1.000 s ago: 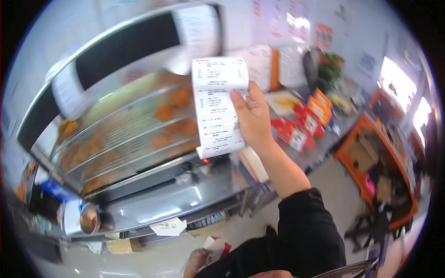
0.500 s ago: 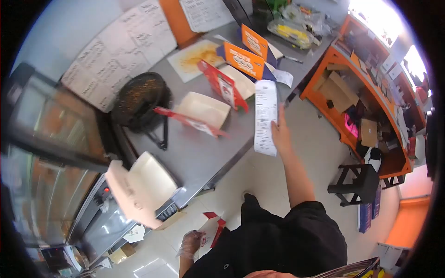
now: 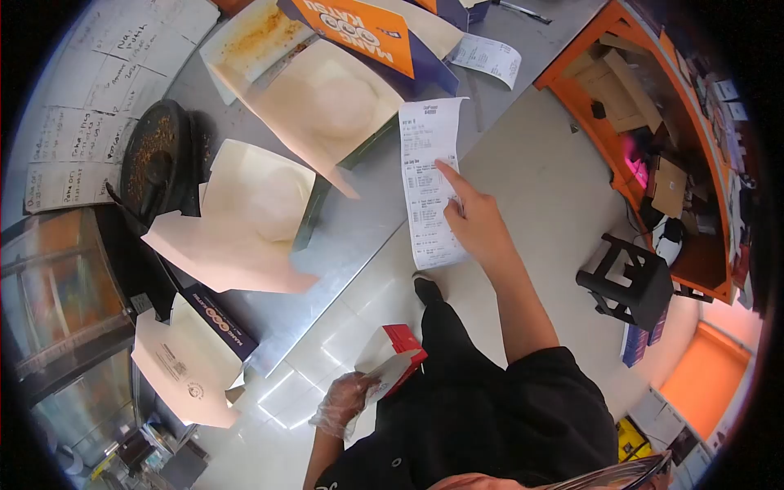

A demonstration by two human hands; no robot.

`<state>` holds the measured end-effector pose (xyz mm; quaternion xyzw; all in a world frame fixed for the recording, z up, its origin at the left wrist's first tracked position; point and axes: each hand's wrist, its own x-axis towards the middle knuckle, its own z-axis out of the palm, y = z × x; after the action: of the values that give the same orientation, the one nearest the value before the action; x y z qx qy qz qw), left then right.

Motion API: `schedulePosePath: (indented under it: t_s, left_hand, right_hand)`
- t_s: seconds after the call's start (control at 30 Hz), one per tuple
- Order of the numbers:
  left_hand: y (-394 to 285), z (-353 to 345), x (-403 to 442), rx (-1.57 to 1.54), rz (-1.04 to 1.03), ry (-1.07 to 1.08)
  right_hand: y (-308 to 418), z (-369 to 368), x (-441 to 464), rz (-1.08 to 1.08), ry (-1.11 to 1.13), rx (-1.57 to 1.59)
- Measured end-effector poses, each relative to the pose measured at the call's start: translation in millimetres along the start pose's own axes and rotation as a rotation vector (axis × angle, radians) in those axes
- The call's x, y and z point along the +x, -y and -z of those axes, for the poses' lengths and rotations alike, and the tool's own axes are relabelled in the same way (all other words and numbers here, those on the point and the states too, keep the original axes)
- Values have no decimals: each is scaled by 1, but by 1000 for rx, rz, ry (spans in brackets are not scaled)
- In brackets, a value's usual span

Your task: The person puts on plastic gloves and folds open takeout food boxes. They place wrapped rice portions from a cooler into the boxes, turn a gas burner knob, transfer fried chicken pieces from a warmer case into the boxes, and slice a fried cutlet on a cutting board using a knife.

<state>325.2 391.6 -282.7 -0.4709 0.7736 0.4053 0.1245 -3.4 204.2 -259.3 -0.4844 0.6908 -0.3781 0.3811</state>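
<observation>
My right hand (image 3: pixel 480 222) has a long printed receipt (image 3: pixel 426 135) in its fingers at the table's edge. Its index finger lies stretched across the print, while the thumb side pinches the paper. My left hand (image 3: pixel 347 402), in a clear plastic glove, grips a small red-and-white carton (image 3: pixel 402 353) low beside my black clothing; the glove and carton hide some fingertips. Left of the receipt, an open paper food box (image 3: pixel 263 186) stands on the metal table. Behind it is another open box (image 3: pixel 322 94) with a pale rounded filling. A third open box (image 3: pixel 189 347) sits at the near-left corner.
A black pan (image 3: pixel 155 159) with brown crumbs stands by the wall. A second receipt (image 3: pixel 488 59) and a pen (image 3: pixel 523 11) lie on the metal table (image 3: pixel 339 245). On the floor at right are a black stool (image 3: pixel 625 278) and an orange shelf unit (image 3: pixel 694 237).
The view has shifted closer over the table. My right index finger has moved onto the receipt's print. The red carton in my left hand has turned and come up slightly.
</observation>
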Motion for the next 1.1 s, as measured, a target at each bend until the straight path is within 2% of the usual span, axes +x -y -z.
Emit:
schedulePosePath:
  t_s: [0.07,0.1,0.17,0.2,0.27,0.3,0.37,0.4,0.47,0.57,0.8,0.87,1.1]
  left_hand:
    - [-12,13,9,-31,-13,30]
    - [-16,17,11,-50,-24,-13]
    - [-20,20,12,-68,-31,-61]
    - [-21,20,12,-42,-65,-116]
    - [-23,18,14,-14,-98,-182]
    - [-23,17,14,-42,-95,-201]
    - [-22,14,14,-72,-90,-225]
    - [-22,12,13,-70,-81,-226]
    - [-19,6,10,-75,-65,-228]
    - [-17,-4,5,-53,-54,-263]
    - [-12,-16,-8,-117,27,-222]
    - [-10,-19,-11,-139,20,-240]
    - [-3,-25,-13,-43,34,-200]
  right_hand:
    - [23,12,5,-145,229,-341]
    - [29,12,6,-139,236,-340]
    - [37,12,8,148,65,-848]
    - [35,11,13,154,67,-847]
    - [19,9,37,682,-125,-807]
    - [9,5,48,690,-125,-807]
    - [-1,-3,62,788,91,-631]
    - [-1,-2,60,793,97,-630]
    - [2,0,52,493,-46,-774]
    - [4,-2,49,378,-118,-864]
    - [14,-31,70,432,-97,-896]
    - [18,-34,75,564,39,-685]
    - [22,-32,85,631,121,-509]
